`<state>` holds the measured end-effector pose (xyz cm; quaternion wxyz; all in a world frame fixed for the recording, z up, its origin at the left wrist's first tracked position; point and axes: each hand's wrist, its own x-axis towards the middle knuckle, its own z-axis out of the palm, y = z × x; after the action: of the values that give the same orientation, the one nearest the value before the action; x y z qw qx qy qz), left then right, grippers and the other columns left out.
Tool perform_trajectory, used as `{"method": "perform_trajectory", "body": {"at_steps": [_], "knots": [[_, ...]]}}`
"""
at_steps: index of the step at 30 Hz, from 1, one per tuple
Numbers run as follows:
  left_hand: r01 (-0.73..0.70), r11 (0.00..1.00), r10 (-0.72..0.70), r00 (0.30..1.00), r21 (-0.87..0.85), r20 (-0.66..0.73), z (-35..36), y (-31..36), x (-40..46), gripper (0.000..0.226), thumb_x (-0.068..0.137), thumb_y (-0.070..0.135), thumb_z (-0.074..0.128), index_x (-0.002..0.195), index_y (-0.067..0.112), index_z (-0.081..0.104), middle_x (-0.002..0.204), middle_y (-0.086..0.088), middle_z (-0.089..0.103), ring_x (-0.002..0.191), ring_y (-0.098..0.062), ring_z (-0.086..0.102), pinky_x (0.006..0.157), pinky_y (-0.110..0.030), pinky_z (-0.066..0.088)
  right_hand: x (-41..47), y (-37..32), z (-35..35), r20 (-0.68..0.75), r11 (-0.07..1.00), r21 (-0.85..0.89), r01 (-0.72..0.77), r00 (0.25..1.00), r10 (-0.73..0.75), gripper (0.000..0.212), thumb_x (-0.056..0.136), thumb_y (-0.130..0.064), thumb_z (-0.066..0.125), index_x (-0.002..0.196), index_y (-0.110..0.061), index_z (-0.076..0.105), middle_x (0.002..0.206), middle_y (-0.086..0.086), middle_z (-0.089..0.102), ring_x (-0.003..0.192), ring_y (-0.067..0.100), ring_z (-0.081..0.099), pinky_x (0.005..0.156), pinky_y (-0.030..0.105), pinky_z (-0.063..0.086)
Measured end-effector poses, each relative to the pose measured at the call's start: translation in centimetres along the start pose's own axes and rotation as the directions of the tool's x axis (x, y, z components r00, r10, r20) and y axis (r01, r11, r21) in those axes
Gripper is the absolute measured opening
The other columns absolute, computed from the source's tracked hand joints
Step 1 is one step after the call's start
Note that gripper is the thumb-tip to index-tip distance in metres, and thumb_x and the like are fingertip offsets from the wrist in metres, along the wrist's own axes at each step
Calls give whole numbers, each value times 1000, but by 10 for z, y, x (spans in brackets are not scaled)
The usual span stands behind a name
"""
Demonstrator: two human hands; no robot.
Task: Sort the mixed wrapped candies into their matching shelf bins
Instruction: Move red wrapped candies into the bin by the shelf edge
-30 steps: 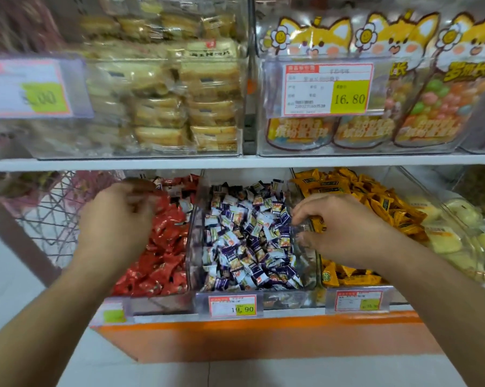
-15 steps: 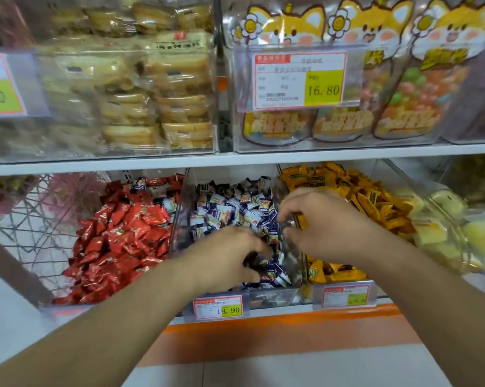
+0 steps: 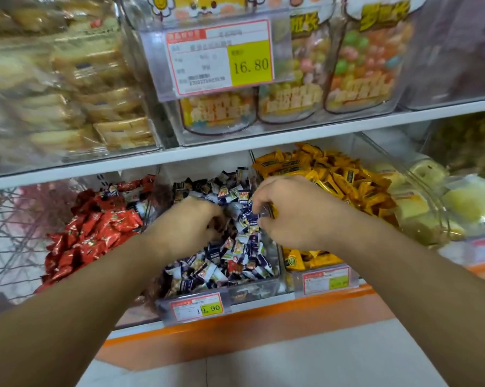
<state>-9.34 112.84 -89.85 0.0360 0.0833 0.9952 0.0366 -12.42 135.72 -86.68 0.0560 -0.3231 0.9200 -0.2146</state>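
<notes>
Candy in fingers: yellow-wrapped candy [image 3: 272,210], pinched in my right hand [image 3: 294,213] over the wall between middle bin [image 3: 274,263] and yellow bin [image 3: 288,270].
Left hand [image 3: 189,227]: a second ago over the red candies [image 3: 96,227]; now down among the blue-and-white candies [image 3: 230,255], fingers curled; whether they hold one, I cannot tell.
Meaning: the red side looks dealt with; my guess is I am hunting the next stray here.
Beyond: price tag [image 3: 198,307] on the bin front.

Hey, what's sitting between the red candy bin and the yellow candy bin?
The bin of blue-and-white wrapped candies, seen in the head view, with the left hand and right hand reaching into it.
</notes>
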Motion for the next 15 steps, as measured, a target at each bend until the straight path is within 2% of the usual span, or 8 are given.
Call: {"method": "perform_trajectory", "body": {"at_steps": [2, 4, 6, 8, 10, 12, 15], "knots": [[48, 997, -40, 992, 61, -122, 2, -3, 0, 21, 90, 20, 74, 109, 23, 66, 101, -2, 68, 97, -24, 66, 83, -35, 54, 0, -1, 0, -1, 1000, -4, 0, 1000, 0, 11, 96, -22, 68, 106, -24, 73, 130, -4, 60, 124, 18, 56, 100, 41, 54], [41, 980, 2, 976, 196, -217, 7, 0, -2, 43, 85, 22, 79, 126, 22, 64, 113, -4, 65, 111, -30, 59, 97, -42, 49, -1, -2, 0, 4, 1000, -10, -7, 1000, 7, 13, 97, -23, 67, 107, -26, 73, 133, -5, 60, 123, 18, 57, 99, 41, 55], [-59, 985, 98, 964, 161, -246, 11, 9, -7, 46, 81, 14, 79, 124, 20, 64, 113, 0, 62, 110, -25, 55, 97, -40, 48, -1, -3, 0, 6, 1000, -8, -15, 1000, 15, 13, 96, -23, 67, 107, -27, 73, 133, -6, 59, 119, 18, 58, 97, 41, 56], [-156, 984, 145, 981, -83, -129, 12, 21, -13, 33, 85, 11, 76, 114, 24, 69, 103, 12, 65, 98, -7, 59, 89, -24, 50, 0, -4, 0, 3, 1000, -6, -20, 1000, 20, 10, 96, -22, 67, 103, -27, 73, 130, -6, 60, 116, 19, 59, 95, 42, 57], [-115, 953, 144, 986, -279, 88, 16, 26, -15, 20, 89, 17, 76, 105, 30, 75, 91, 16, 71, 85, 4, 64, 75, -8, 47, 0, -3, 0, 0, 1000, -11, -23, 1000, 23, 10, 96, -21, 67, 103, -25, 73, 130, -5, 60, 118, 19, 59, 96, 42, 57], [-85, 959, 140, 972, -269, 191, 22, 25, -15, 15, 91, 22, 77, 103, 30, 77, 86, 17, 72, 80, 5, 64, 65, -3, 41, 0, -4, 0, 3, 1000, -9, -24, 1000, 24, 12, 97, -21, 66, 106, -24, 73, 133, -5, 60, 123, 18, 57, 98, 40, 55], [-49, 979, 95, 969, -198, 227, 26, 20, -13, 19, 89, 26, 78, 107, 33, 77, 82, 18, 68, 75, 4, 61, 61, -4, 39, 0, -4, -1, 14, 999, -4, -32, 999, 32, 13, 97, -20, 65, 106, -24, 73, 132, -5, 59, 122, 18, 57, 98, 40, 55]]}}
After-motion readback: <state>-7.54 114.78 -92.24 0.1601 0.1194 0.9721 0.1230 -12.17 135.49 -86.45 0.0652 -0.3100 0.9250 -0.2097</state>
